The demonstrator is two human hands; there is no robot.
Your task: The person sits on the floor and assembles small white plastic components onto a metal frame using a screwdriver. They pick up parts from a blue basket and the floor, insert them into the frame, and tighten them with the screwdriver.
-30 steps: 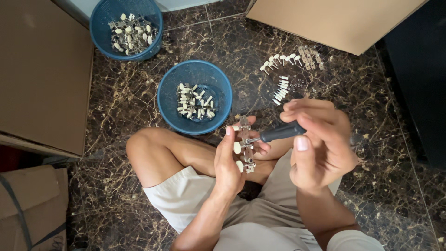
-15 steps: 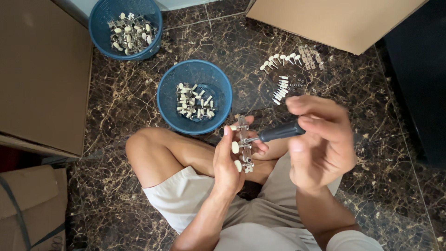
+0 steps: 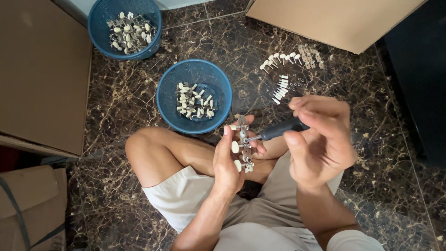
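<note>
At the centre of the frame we see the left hand (image 3: 228, 163) closed around a metal tuner strip (image 3: 243, 145) with cream knobs, held upright just above the folded legs. The right hand (image 3: 320, 139), to the right of centre, is gripping a black-handled screwdriver (image 3: 278, 129) — its metal tip meets the strip about halfway down. The two hands are close together, joined only through tool and strip.

Just above the strip, in the upper middle of the frame, stands a blue basket (image 3: 194, 95) on the dark marble floor (image 3: 116, 107); it holds a loose heap of cream-knobbed parts. A second basket (image 3: 124, 27) of the same kind sits at the upper left, also partly filled. In the upper right of the frame, well apart from the baskets, small cream pegs (image 3: 280, 91) and metal bits lie in rows on the floor — beside them, a few tiny screws, too small for us to tell apart. Cardboard sheets (image 3: 42, 69) lie along the left edge and the top right. The person wears light shorts (image 3: 186, 195).
</note>
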